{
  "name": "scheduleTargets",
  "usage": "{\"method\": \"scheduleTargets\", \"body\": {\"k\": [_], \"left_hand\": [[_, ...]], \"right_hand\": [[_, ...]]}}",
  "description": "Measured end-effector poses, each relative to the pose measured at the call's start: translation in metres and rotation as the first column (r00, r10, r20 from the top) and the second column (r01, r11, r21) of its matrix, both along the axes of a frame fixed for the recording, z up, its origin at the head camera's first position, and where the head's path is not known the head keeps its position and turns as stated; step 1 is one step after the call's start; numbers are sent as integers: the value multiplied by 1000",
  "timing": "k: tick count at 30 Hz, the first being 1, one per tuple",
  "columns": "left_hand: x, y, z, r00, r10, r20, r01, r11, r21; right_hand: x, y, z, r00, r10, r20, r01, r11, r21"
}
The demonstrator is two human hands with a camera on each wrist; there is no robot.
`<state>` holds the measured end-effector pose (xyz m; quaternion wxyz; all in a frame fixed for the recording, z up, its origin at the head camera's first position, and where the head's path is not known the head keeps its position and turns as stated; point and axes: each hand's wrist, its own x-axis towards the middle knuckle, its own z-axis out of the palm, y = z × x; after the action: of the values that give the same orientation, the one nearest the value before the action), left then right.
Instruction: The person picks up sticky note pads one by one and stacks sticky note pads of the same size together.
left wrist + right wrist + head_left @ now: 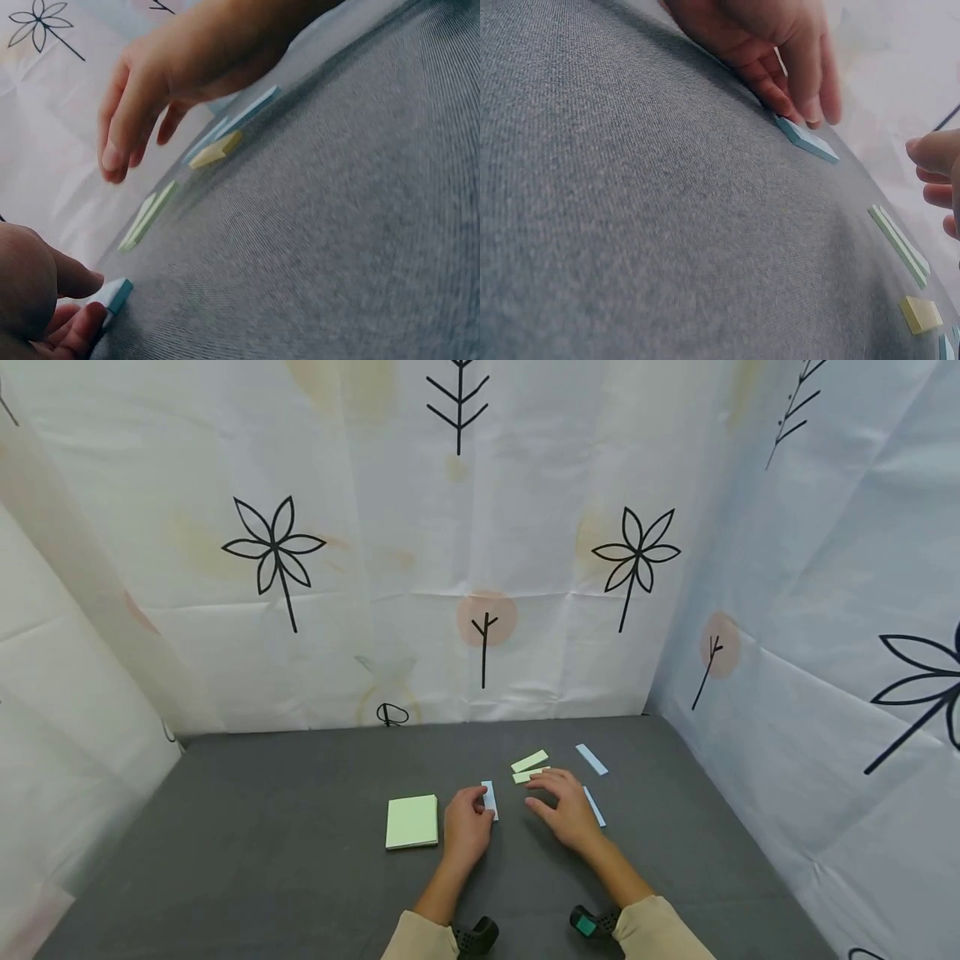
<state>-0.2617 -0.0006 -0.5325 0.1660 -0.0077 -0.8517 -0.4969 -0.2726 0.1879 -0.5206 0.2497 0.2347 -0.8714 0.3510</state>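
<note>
Head view: left hand [467, 827] pinching blue strip [490, 798] right of green pad [412, 821]; right hand [566, 810] beyond it, fingers loosely spread, holding nothing.

Head looks down; wrist views skim (closely) the mat [300, 827].

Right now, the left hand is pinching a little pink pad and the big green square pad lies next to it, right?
Not quite. The little pad that the left hand pinches is light blue, not pink; the head view shows it, and the left wrist view confirms the blue edge. The big green square pad does lie beside that hand on the grey table.
</note>
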Motion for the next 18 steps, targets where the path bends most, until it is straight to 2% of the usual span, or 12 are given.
{"method": "scheduleTargets", "body": {"k": [6, 11, 18], "left_hand": [[-4, -1, -7, 1000, 18, -7, -19, 998, -60], [-4, -2, -7, 1000, 3, -23, -5, 997, -78], [-4, -3, -8, 1000, -5, -22, 3, 995, -99]], "right_hand": [[3, 4, 0, 1000, -14, -15, 14, 1000, -22], [3, 5, -2, 999, -30, -28, 29, 999, -33], [-5, 5, 0, 998, -57, -6, 57, 998, -18]]}}
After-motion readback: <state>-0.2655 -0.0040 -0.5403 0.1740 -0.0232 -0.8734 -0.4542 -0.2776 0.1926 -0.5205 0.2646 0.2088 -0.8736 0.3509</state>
